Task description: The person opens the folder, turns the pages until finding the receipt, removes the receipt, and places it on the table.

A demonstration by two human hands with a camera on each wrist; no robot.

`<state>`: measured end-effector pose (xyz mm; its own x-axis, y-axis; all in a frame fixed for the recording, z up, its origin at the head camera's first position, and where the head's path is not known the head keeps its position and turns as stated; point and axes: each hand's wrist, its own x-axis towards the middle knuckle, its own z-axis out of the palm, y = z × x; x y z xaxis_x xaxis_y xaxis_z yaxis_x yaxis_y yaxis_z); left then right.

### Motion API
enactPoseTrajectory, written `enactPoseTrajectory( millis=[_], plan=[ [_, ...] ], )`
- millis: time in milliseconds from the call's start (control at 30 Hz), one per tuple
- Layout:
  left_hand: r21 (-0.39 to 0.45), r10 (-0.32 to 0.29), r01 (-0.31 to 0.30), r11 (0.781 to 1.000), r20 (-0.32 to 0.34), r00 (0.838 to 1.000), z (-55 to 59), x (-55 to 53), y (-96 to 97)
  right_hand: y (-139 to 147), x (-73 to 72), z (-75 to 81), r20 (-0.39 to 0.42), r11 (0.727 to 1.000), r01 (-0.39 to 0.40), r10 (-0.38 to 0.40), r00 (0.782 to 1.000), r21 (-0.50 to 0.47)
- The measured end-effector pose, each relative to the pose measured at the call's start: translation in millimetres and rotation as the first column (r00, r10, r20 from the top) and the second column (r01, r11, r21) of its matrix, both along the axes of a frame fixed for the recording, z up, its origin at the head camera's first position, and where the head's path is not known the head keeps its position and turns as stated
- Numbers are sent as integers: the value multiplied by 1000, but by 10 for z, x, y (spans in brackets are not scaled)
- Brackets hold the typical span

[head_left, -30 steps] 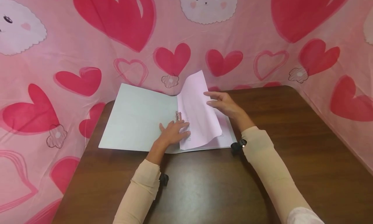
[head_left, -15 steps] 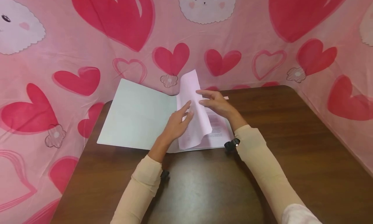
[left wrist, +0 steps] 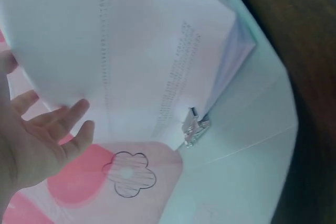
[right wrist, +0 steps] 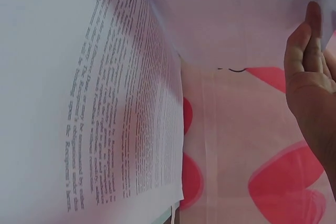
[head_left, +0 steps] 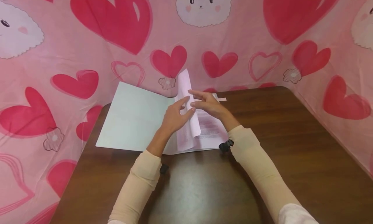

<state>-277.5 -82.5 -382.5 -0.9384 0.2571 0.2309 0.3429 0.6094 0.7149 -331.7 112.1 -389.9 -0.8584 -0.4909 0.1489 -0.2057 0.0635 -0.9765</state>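
Observation:
On the table lies an open pale green file folder (head_left: 132,117), its bare cover spread to the left. A stack of papers sits on its right side; the top sheet (head_left: 194,125) stands raised and bent, and a printed page (head_left: 211,131) shows underneath. My right hand (head_left: 209,104) touches the raised sheet with nearly straight fingers (right wrist: 313,17). At the sheet's left side is my left hand (head_left: 176,115), with fingers (left wrist: 79,114) spread and loosely bent near its edge. A metal fastener (left wrist: 193,127) at the fold shows in the left wrist view.
The dark wooden table (head_left: 198,191) extends in front of the folder and to its right. A pink cloth with hearts (head_left: 221,63) hangs behind and along both sides. A small pale tab (head_left: 222,99) sticks out past the papers at the back.
The right hand has moved left, and the raised sheet has turned leftward with it, uncovering more of the printed page. My left hand has lifted from the papers near the fold up to the sheet.

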Motion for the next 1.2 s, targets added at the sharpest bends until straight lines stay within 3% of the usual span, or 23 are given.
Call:
enactPoseTrajectory(
  millis=[200,400,600,833,1067,1200],
  plan=[
    [75,0,-4,997,58,998,51,-26,-25,-97,7,3,53,993,-21,27,998,-114],
    [29,25,-27,999,48,999,123,-34,-52,-173,10,13,78,983,-36,51,996,-180],
    [2,22,-22,1000,41,999,185,-25,-91,-227,32,24,87,985,-29,44,995,-168],
    [-77,35,-38,996,-45,998,255,-29,-160,-243,26,-10,62,983,-75,86,994,-167],
    [-144,39,-43,989,-34,999,324,-2,-229,-258,22,-74,46,989,-108,113,992,-104],
    [-200,47,-58,978,-59,997,361,10,-268,-235,2,-127,37,990,-120,123,992,-75]
  ],
)
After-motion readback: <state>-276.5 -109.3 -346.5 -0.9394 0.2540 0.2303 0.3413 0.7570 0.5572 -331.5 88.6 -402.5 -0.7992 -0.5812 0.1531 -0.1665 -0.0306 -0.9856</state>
